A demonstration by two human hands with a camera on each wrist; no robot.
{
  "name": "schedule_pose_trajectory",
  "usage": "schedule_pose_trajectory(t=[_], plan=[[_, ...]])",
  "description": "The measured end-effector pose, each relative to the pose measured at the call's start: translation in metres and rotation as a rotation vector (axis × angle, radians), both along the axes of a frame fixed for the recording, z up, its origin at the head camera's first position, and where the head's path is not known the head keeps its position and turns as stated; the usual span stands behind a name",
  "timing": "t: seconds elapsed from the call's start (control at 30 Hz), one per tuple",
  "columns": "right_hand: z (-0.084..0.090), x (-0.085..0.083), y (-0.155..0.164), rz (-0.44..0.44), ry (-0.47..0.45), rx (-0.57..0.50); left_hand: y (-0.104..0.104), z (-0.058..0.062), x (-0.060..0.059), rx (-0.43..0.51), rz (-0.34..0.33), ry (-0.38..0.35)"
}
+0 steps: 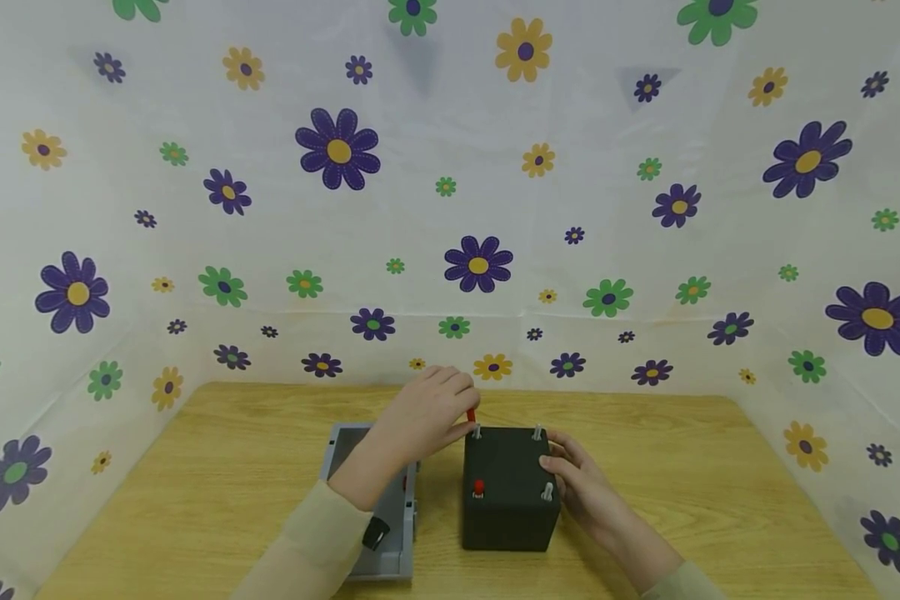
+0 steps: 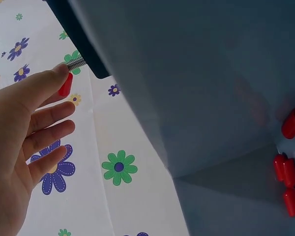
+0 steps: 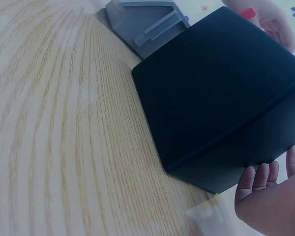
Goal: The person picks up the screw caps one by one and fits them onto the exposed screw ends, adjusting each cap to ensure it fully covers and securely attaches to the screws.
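Observation:
A black box [image 1: 510, 467] stands on the table with threaded bolts, such as the near-right bolt [image 1: 547, 492], rising from its top corners. A red cap [image 1: 478, 487] covers the near-left bolt. My left hand [image 1: 431, 412] pinches another red cap [image 2: 65, 86] between thumb and fingers, beside the far-left bolt [image 2: 76, 64]. In the left wrist view its other fingers are spread. My right hand [image 1: 581, 483] holds the box's right side, thumb on the top edge, fingers against the side wall [image 3: 265, 147].
Left of the box lies a grey tray [image 1: 405, 567], partly under my left forearm. It holds several loose red caps [image 2: 291, 172] and a small black object [image 1: 376, 533]. Flower-patterned white sheeting [image 1: 480, 167] surrounds the wooden table [image 1: 682, 467].

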State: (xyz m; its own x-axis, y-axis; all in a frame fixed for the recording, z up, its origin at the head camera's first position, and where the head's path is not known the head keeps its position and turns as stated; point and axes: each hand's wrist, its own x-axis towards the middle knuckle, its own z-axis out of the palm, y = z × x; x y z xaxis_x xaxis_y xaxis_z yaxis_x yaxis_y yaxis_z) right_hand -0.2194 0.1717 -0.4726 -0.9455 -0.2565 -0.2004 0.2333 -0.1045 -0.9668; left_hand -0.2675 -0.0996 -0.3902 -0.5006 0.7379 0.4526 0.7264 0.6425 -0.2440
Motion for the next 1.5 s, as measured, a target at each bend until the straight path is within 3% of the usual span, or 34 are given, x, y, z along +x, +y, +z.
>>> schedule_pose_trajectory(t=[0.83, 1.07, 1.5], plan=[[0.0008, 0.0006, -0.0008, -0.014, 0.006, 0.020, 0.0066, 0.0033, 0.0022, -0.027, 0.008, 0.031], [0.0009, 0.0008, -0.0005, -0.005, 0.002, 0.017, 0.0079, 0.0029, 0.0031, -0.012, -0.021, 0.044], [0.0016, 0.0007, -0.0015, -0.021, -0.012, 0.023, 0.0089, 0.0005, 0.0048, -0.027, -0.036, 0.013]])
